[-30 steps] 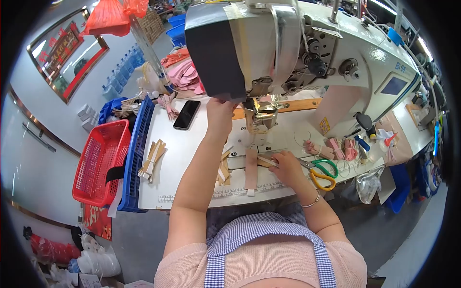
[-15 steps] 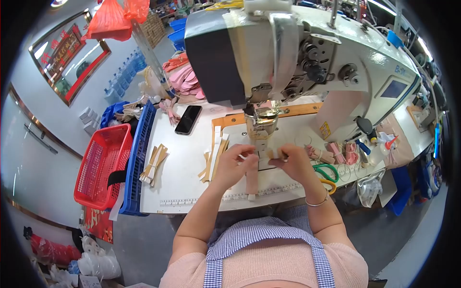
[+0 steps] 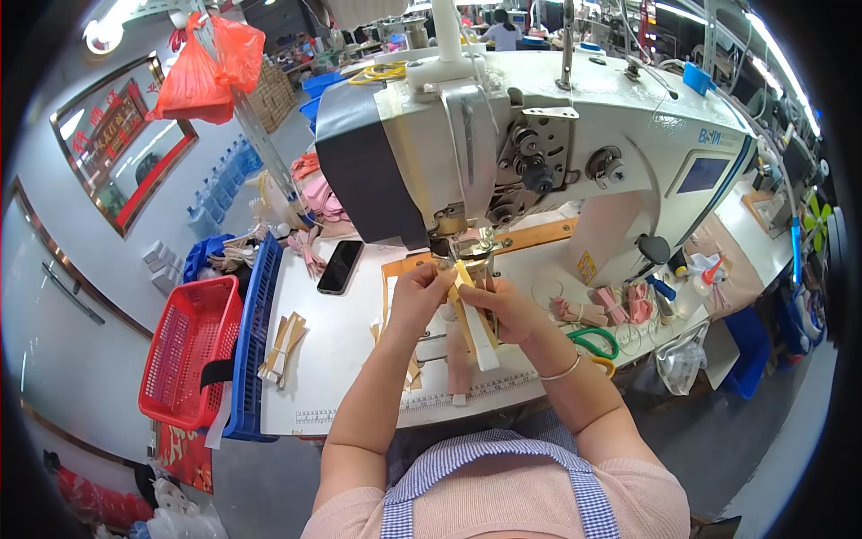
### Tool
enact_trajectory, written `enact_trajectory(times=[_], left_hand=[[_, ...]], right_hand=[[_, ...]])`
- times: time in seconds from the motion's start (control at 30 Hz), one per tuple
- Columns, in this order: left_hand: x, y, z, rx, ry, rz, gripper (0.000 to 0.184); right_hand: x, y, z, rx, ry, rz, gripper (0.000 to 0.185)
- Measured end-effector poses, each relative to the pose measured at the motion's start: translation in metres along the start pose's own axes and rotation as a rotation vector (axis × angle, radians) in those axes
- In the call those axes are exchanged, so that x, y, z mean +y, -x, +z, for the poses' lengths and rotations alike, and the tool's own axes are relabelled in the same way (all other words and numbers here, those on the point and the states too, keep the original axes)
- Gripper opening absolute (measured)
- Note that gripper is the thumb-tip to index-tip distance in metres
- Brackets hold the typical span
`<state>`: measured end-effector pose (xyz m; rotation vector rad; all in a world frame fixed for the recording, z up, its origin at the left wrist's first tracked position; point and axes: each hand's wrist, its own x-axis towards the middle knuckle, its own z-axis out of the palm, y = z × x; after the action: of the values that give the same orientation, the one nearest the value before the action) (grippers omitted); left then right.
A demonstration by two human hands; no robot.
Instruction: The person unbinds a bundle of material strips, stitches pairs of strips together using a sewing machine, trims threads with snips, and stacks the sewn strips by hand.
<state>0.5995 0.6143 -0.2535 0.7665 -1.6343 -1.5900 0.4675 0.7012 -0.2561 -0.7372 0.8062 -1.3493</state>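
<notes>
Just in front of the sewing machine's needle area (image 3: 462, 242), both hands meet at a narrow tan-and-white strip (image 3: 476, 337). My right hand (image 3: 505, 310) pinches this strip near its upper part, and its white end hangs toward the table's front edge. My left hand (image 3: 422, 295) is closed, thumb and fingertips pressed together at the strip's upper end. Under and beside it, a pink strip (image 3: 460, 359) lies on the sewing table (image 3: 350, 359) across the ruler tape (image 3: 422, 402). More tan strips (image 3: 413, 373) lie partly hidden behind my left forearm.
A phone (image 3: 340, 267) and a tan strip bundle (image 3: 284, 349) lie at left, beside a blue crate (image 3: 254, 337) and red basket (image 3: 190, 346). To the right are green-handled scissors (image 3: 594, 341), pink bundles (image 3: 611, 305) and a bottle (image 3: 707, 280). The sewing machine (image 3: 584, 135) rises ahead.
Both hands have come together near the needle, and the tan-and-white strip now shows between them. The view has tilted up, showing more of the room behind the machine.
</notes>
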Motion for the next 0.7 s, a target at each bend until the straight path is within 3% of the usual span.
enact_trajectory(times=[0.33,0.57,0.63,0.7], left_hand=[[0.018,-0.01,-0.004,-0.053,-0.085,-0.097,0.019],[0.016,0.006,0.002,0.023,-0.199,-0.043,0.02],[0.006,0.028,0.002,0.008,-0.29,-0.052,0.02],[-0.016,0.053,0.006,-0.031,-0.226,-0.007,0.014]], right_hand=[[0.005,0.001,0.001,0.052,0.073,-0.063,0.019],[0.01,0.015,-0.004,0.027,0.113,-0.081,0.018],[0.014,0.037,-0.003,0.151,0.588,-0.015,0.024],[0.018,0.058,0.006,0.136,0.548,-0.033,0.024]])
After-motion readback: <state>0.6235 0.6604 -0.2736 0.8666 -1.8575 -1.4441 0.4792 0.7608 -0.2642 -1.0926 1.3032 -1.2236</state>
